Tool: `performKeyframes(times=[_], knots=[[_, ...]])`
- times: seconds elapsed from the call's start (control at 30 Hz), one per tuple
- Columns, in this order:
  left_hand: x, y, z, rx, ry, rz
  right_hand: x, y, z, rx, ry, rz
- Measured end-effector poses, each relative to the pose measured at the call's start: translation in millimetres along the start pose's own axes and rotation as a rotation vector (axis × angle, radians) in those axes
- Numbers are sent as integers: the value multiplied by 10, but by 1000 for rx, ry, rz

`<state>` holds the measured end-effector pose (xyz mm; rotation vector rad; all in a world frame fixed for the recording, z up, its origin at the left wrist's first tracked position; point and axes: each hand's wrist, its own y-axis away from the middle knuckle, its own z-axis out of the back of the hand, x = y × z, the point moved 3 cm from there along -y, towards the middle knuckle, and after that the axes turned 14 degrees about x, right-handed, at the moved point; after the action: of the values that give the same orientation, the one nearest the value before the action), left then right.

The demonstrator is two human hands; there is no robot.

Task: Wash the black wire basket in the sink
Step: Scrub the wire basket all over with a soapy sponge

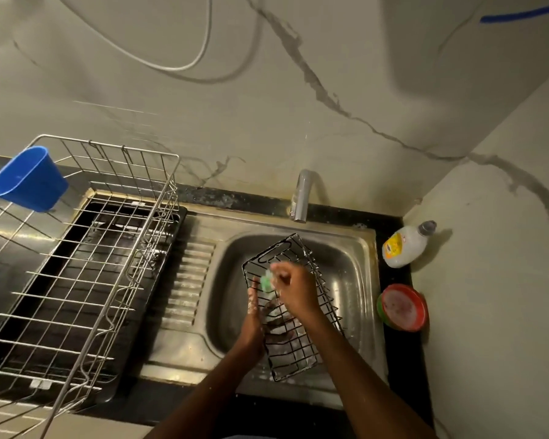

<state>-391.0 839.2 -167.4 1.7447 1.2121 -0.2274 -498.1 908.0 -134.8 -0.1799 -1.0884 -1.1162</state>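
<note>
While the black wire basket sits tilted in the steel sink, left hand grips its left rim, right hand above it pinches a green scrubber.

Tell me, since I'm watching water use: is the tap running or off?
It looks off. No stream falls from the tap onto the black wire basket in the sink.
</note>
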Motion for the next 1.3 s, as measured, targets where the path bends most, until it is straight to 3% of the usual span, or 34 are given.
performKeyframes(times=[0.07,0.2,0.37,0.43,0.57,0.83,0.93,1.03,1.13,1.3], knots=[[16,-35,-35,23,-15,1,148,-150,-43,-38,-60,-2],[80,-84,9,-46,-49,42,160,-141,-237,59,217,-8],[34,-153,77,-121,-74,-4,-111,268,-306,429,533,-149],[6,-136,43,-89,-38,-7,-116,220,-209,389,559,-92],[-9,-160,-17,-48,60,62,65,-180,20,-3,492,-20],[-28,-156,-37,-57,-52,-4,-114,171,-379,225,484,-105],[-48,-157,-17,-41,-24,13,-295,472,-448,406,578,-127],[-106,-112,-22,-66,33,29,-247,372,-251,348,503,-148],[-177,-52,-115,-42,66,-19,103,131,-81,117,343,-126],[-171,-51,-116,-83,95,-83,246,280,-341,222,430,-109]])
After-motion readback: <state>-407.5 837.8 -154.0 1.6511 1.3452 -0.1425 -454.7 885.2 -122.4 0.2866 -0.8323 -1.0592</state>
